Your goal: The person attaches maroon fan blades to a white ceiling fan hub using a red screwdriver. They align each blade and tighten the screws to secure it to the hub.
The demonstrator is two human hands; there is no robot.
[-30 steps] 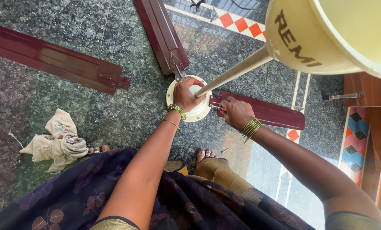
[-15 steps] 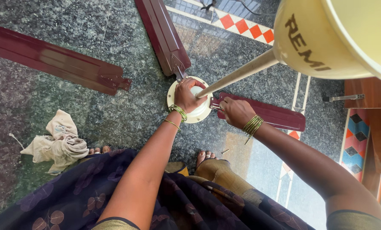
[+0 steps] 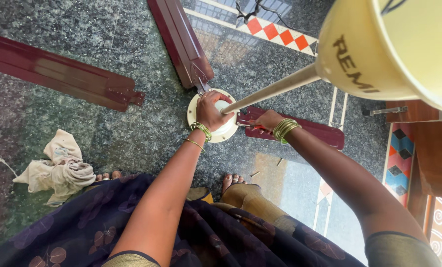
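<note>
On the dark granite floor (image 3: 107, 138), head view: left hand (image 3: 212, 110) presses on the round cream fan motor housing (image 3: 201, 106), fingers curled over its top, touching the cream metal rod (image 3: 273, 89). Right hand (image 3: 266, 120) lies on a maroon fan blade (image 3: 315, 131), fingers closed on something small and red. Crumpled beige cloth (image 3: 57, 168) lies well apart.

dark speckled granite floor (image 3: 107, 133), patterned tiles (image 3: 273, 32)

crumpled cloth (image 3: 57, 170) on floor | loose screws (image 3: 254, 173) | wooden furniture (image 3: 431, 163) at right
</note>
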